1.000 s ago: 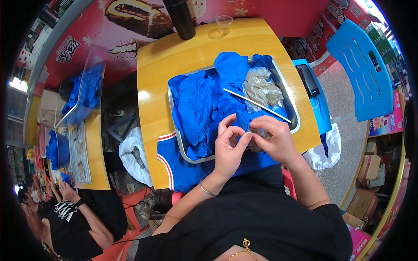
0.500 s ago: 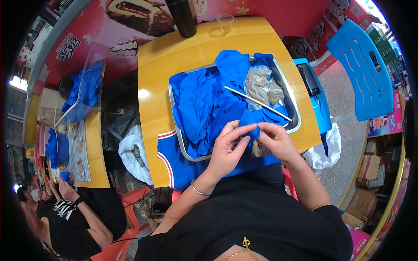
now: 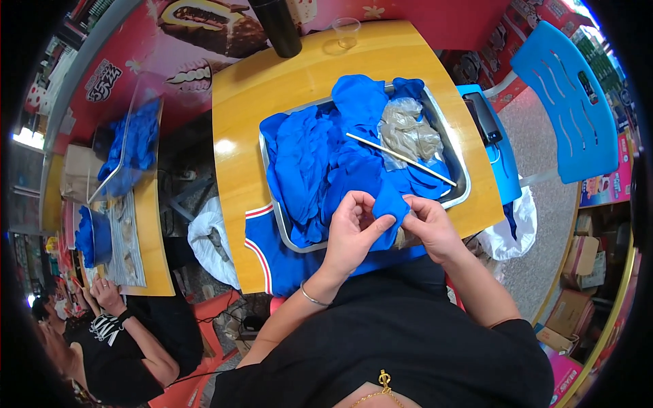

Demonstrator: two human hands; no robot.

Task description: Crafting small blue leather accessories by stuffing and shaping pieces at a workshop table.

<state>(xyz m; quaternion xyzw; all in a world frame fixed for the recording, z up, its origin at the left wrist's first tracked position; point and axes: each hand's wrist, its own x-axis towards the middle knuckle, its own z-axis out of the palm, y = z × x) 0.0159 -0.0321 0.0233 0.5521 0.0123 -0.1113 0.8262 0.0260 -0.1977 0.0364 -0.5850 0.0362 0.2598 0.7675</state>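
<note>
Between my hands, over the near edge of a metal tray (image 3: pixel 465 182), is a small blue fabric piece (image 3: pixel 390 202). My left hand (image 3: pixel 350 234) pinches its left side between thumb and fingers. The opposite side is pinched by my right hand (image 3: pixel 433 231). Heaped blue fabric pieces (image 3: pixel 297 166) fill the tray behind my fingers. On the heap lie a crumpled translucent plastic bag (image 3: pixel 410 132) and a thin pale stick (image 3: pixel 400 159), slanting down to the right. A blue cloth with red-and-white trim (image 3: pixel 264 238) hangs over the table edge toward my lap.
The yellow wooden table (image 3: pixel 238 129) carries a black cylinder (image 3: pixel 275 30) and a clear cup (image 3: pixel 347 32) at its far side. A blue chair (image 3: pixel 571 102) stands to the right, near a white sack (image 3: pixel 510 231). At left, another person (image 3: pixel 122 340) sits at a second table.
The blue fabric piece, bunched at my fingertips before, is now spread flatter and stands up between my hands. The other person's hand no longer shows a blue piece.
</note>
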